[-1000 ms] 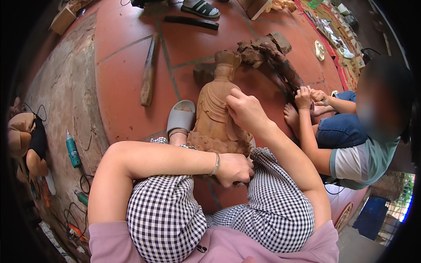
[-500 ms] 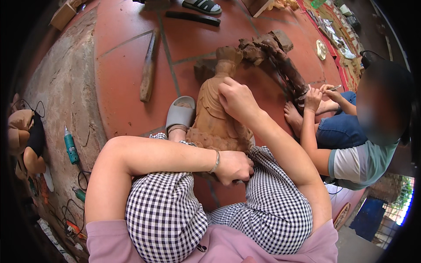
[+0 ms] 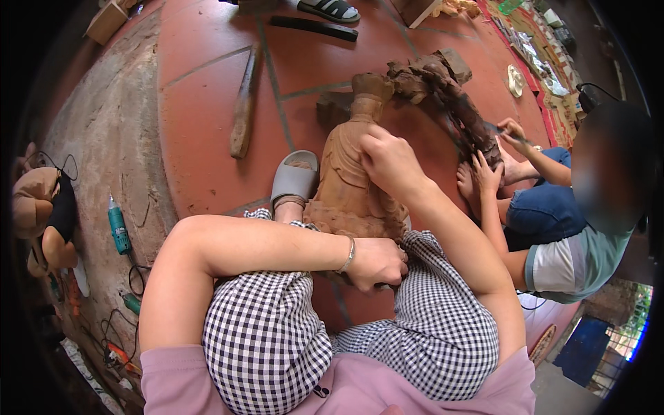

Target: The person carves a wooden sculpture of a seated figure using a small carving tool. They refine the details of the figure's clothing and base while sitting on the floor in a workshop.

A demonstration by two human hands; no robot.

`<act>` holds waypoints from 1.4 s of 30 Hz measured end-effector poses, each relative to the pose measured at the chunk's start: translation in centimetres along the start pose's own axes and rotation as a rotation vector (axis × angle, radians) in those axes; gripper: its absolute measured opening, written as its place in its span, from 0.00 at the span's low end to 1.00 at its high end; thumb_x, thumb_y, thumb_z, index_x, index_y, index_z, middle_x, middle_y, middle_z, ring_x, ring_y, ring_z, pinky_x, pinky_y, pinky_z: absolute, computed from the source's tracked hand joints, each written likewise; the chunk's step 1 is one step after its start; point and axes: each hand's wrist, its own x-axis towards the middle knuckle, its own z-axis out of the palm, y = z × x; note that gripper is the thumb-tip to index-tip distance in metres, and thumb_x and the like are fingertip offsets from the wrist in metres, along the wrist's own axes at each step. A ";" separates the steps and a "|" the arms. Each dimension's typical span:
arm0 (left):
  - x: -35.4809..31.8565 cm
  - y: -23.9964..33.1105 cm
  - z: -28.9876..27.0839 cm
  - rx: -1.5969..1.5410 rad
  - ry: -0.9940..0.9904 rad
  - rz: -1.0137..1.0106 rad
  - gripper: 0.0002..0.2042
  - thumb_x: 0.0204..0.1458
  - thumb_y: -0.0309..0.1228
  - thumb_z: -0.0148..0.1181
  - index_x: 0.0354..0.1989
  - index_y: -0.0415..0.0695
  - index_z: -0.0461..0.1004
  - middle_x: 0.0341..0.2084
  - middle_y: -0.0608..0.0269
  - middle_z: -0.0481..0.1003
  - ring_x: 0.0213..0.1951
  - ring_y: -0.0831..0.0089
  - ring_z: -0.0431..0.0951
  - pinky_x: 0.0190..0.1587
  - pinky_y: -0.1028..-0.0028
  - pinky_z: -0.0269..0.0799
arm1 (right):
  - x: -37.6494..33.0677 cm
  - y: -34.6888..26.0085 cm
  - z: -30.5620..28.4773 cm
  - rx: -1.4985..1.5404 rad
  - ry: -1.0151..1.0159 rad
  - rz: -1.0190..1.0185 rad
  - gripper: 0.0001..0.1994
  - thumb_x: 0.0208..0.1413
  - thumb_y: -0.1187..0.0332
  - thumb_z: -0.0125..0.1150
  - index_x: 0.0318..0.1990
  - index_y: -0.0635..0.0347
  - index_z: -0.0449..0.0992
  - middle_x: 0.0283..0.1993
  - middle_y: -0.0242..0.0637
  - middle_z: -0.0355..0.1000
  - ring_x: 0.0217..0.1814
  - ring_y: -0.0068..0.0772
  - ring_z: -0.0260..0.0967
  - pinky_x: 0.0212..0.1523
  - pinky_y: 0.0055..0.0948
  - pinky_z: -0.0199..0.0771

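A carved brown wooden figure (image 3: 344,169) lies on the floor between my legs, its head end away from me and its wide base toward me. My right hand (image 3: 391,159) rests on the upper part of its draped robe, fingers curled into a pinch. Whatever those fingers hold is hidden behind the hand. My left forearm crosses over my knee, and my left hand (image 3: 377,265), below a thin bracelet (image 3: 350,254), is closed near the figure's base. A bit of something dark shows under its fingers, too little to name.
A dark gnarled piece of wood (image 3: 453,93) lies beyond the figure, with a co-worker (image 3: 553,228) crouched at its right end. A wooden stick (image 3: 245,104) and a dark bar (image 3: 313,29) lie on the tiles. At left is a teal rotary tool (image 3: 119,228) with cables.
The view has shifted slightly, while my hands keep about the same places on the figure. The co-worker's hands have parted: one presses down by the dark wood, the other is raised with a thin tool.
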 end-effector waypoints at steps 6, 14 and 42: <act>0.4 0.0 0.0 -0.007 -0.005 0.008 0.12 0.37 0.35 0.68 0.29 0.42 0.81 0.35 0.58 0.78 0.44 0.57 0.77 0.45 0.59 0.78 | 1.6 0.1 0.9 0.004 0.049 -0.024 0.04 0.50 0.76 0.62 0.30 0.64 0.73 0.37 0.46 0.71 0.38 0.58 0.74 0.38 0.50 0.76; 0.2 -0.2 0.3 -0.007 0.026 0.001 0.15 0.33 0.38 0.71 0.29 0.41 0.81 0.34 0.59 0.78 0.45 0.57 0.77 0.47 0.59 0.77 | -4.5 1.3 -2.9 0.239 0.150 0.228 0.05 0.53 0.72 0.67 0.34 0.64 0.79 0.33 0.39 0.75 0.31 0.40 0.74 0.33 0.37 0.74; -0.4 -0.9 1.0 -0.092 0.078 0.042 0.14 0.34 0.33 0.66 0.29 0.38 0.78 0.37 0.56 0.78 0.42 0.58 0.78 0.44 0.61 0.77 | -10.4 -0.6 -2.4 0.740 0.122 0.546 0.10 0.57 0.69 0.67 0.37 0.64 0.73 0.25 0.30 0.68 0.27 0.18 0.61 0.28 0.26 0.66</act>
